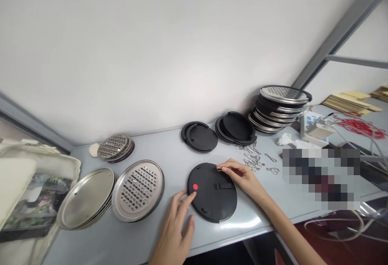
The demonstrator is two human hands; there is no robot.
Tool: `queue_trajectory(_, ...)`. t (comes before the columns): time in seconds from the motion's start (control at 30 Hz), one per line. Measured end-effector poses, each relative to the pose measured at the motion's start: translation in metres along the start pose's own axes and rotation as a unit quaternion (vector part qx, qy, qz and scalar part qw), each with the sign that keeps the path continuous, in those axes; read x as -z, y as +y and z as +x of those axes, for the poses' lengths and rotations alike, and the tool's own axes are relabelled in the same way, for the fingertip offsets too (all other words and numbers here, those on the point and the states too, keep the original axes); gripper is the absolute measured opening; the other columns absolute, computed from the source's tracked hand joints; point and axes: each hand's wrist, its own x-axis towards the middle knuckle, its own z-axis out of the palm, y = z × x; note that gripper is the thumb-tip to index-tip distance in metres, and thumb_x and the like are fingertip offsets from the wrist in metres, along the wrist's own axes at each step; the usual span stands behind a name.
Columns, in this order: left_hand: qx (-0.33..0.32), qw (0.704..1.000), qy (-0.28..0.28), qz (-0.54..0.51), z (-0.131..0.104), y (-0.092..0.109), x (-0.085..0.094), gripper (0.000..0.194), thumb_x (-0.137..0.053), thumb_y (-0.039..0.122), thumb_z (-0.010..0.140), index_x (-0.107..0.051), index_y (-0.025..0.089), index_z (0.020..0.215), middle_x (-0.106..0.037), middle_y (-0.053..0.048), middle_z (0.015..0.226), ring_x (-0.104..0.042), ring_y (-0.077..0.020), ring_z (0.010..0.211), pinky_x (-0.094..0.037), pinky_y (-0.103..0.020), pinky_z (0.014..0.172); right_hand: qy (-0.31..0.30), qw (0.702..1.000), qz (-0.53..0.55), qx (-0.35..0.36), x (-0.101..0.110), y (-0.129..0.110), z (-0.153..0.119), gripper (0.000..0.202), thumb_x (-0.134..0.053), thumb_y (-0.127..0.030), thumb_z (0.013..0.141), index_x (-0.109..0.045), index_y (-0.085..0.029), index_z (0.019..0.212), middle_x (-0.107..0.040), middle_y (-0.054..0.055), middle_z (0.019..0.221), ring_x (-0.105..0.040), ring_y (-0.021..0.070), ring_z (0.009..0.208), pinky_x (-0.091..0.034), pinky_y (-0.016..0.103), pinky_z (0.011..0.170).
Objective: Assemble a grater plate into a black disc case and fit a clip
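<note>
A round black disc (212,200) with a red dot lies on the grey table in front of me. My left hand (177,226) rests at its left edge, fingers apart, one fingertip just below the red dot. My right hand (242,176) pinches a small metal clip (218,169) at the disc's upper edge. Several similar metal clips (254,162) are scattered to the right of and behind that hand. A slot with a strap-like piece shows near the disc's middle.
Grater plates (138,192) and plain metal plates (87,200) are stacked at left, smaller graters (113,147) behind them. Black rings (201,136) and trays (238,127) stand at the back, beside a tall stack (283,95). A white box (317,129) and red cords (360,127) are at right.
</note>
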Motion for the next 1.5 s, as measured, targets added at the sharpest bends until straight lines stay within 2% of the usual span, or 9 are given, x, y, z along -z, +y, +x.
queue_trajectory(0.17, 0.004, 1.000, -0.017, -0.009, 0.000, -0.003, 0.000, 0.049, -0.032, 0.026, 0.097, -0.027, 0.036, 0.145, -0.032, -0.009, 0.143, -0.051, -0.0212, 0.118, -0.048, -0.039, 0.097, 0.010, 1.000, 0.012, -0.003, -0.005, 0.004, 0.000, 0.019, -0.065, -0.039, 0.083, -0.067, -0.021, 0.080, -0.069, 0.004, 0.084, -0.062, 0.0190, 0.083, -0.048, 0.031, 0.078)
queue_trajectory(0.27, 0.001, 1.000, -0.003, -0.002, 0.000, -0.005, -0.002, 0.049, -0.035, 0.026, 0.096, -0.029, 0.035, 0.144, -0.033, -0.009, 0.143, -0.045, -0.0233, 0.125, -0.045, -0.041, 0.101, 0.012, 1.000, -0.003, 0.015, -0.008, 0.003, -0.002, 0.019, -0.063, -0.038, 0.084, -0.068, -0.021, 0.084, -0.068, 0.004, 0.085, -0.061, 0.0189, 0.082, -0.048, 0.032, 0.077)
queue_trajectory(0.47, -0.002, 1.000, 0.024, 0.004, 0.000, -0.002, -0.003, 0.049, -0.036, 0.023, 0.096, -0.034, 0.034, 0.143, -0.032, -0.007, 0.147, -0.046, -0.0218, 0.126, -0.045, -0.038, 0.102, 0.017, 0.994, -0.074, 0.073, -0.010, -0.002, -0.010, 0.016, -0.057, -0.034, 0.088, -0.069, -0.024, 0.088, -0.067, 0.005, 0.088, -0.060, 0.0202, 0.084, -0.048, 0.035, 0.080)
queue_trajectory(0.63, -0.051, 0.997, 0.050, 0.007, 0.000, -0.002, -0.002, 0.054, -0.027, 0.010, 0.094, -0.038, 0.032, 0.142, -0.034, -0.003, 0.149, -0.038, -0.0188, 0.135, -0.038, -0.037, 0.110, 0.053, 0.989, -0.105, 0.092, -0.009, 0.002, -0.017, 0.018, -0.053, -0.032, 0.091, -0.066, -0.024, 0.102, -0.068, 0.005, 0.095, -0.062, 0.0212, 0.091, -0.048, 0.037, 0.085)
queue_trajectory(0.73, -0.086, 0.994, 0.060, 0.031, 0.000, -0.004, -0.003, 0.057, -0.029, 0.007, 0.092, -0.035, 0.031, 0.144, -0.040, -0.003, 0.147, -0.038, -0.0184, 0.135, -0.032, -0.041, 0.114, 0.077, 0.984, -0.130, 0.098, -0.008, 0.007, -0.019, 0.016, -0.054, -0.031, 0.091, -0.067, -0.022, 0.094, -0.067, 0.005, 0.092, -0.062, 0.0214, 0.090, -0.048, 0.036, 0.084)
queue_trajectory(1.0, -0.122, 0.988, 0.082, 0.045, -0.001, -0.003, -0.006, 0.057, -0.033, 0.007, 0.091, -0.037, 0.030, 0.142, -0.043, -0.002, 0.145, -0.043, -0.0175, 0.132, -0.036, -0.040, 0.112, 0.123, 0.967, -0.178, 0.137, -0.015, 0.008, -0.030, 0.013, -0.052, -0.027, 0.092, -0.064, -0.021, 0.093, -0.064, 0.005, 0.088, -0.058, 0.0208, 0.086, -0.045, 0.036, 0.081)
queue_trajectory(1.3, -0.134, 0.982, 0.093, 0.092, -0.002, -0.005, -0.010, 0.057, -0.034, 0.008, 0.091, -0.032, 0.028, 0.145, -0.042, -0.003, 0.146, -0.043, -0.0174, 0.131, -0.036, -0.041, 0.111, 0.122, 0.965, -0.184, 0.139, -0.015, 0.007, -0.045, 0.017, -0.048, -0.028, 0.094, -0.064, -0.021, 0.095, -0.060, 0.005, 0.087, -0.056, 0.0202, 0.083, -0.044, 0.034, 0.079)
queue_trajectory(1.4, -0.139, 0.977, 0.109, 0.119, -0.002, -0.004, -0.011, 0.054, -0.036, 0.010, 0.091, -0.035, 0.027, 0.143, -0.046, -0.005, 0.142, -0.048, -0.0189, 0.124, -0.041, -0.041, 0.106, 0.129, 0.964, -0.189, 0.138, -0.014, 0.008, -0.049, 0.017, -0.049, -0.027, 0.094, -0.064, -0.020, 0.094, -0.058, 0.005, 0.086, -0.055, 0.0196, 0.081, -0.044, 0.033, 0.078)
queue_trajectory(1.5, -0.145, 0.966, 0.155, 0.145, 0.002, 0.003, -0.010, 0.043, -0.040, 0.013, 0.092, -0.047, 0.023, 0.133, -0.054, -0.008, 0.133, -0.055, -0.0208, 0.111, -0.047, -0.042, 0.096, 0.126, 0.966, -0.181, 0.136, -0.013, 0.008, -0.050, 0.017, -0.049, -0.026, 0.094, -0.064, -0.020, 0.093, -0.058, 0.005, 0.085, -0.055, 0.0187, 0.081, -0.044, 0.033, 0.078)
